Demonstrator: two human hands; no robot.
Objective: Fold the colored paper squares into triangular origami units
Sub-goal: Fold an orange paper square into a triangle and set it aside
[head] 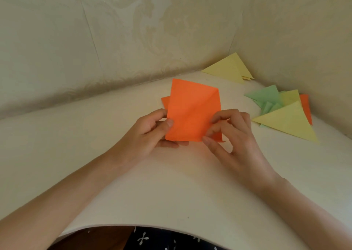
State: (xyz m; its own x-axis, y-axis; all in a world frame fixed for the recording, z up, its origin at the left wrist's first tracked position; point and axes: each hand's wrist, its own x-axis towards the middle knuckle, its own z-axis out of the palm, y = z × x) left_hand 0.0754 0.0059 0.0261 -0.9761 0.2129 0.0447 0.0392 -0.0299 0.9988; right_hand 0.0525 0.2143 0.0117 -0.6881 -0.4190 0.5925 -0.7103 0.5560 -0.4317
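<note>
1. nearest cam: dark fabric w/ white print (162, 238) at btm edge, under the rim of the cream table (171, 188). 2 bare forearms reach in from the btm corners.
2. left hand (148, 133): thumb on the front of the orange sheet's left edge, fingers curled behind it, holding it.
3. orange sheet (192, 112): 1 held, over mid-table, tilted toward cam, w/ a diagonal crease across it. it hides most of a 2nd orange piece (165, 101) behind it; only a corner peeks out at left.
4. right hand (234, 133): thumb + forefinger pinch the sheet's lower right corner. a small folded bit there is partly covered by the fingers.
5. back corner: yellow stack (228, 69), at least 2 triangles. can't count the layers under them.
6. right pile by the wall: 2 yellow triangles (287, 123) on top. green triangles (264, 97) fan out under them; there are several, but overlap blocks an exact count. 1 orange strip (305, 106) sits behind, mostly covered.
</note>
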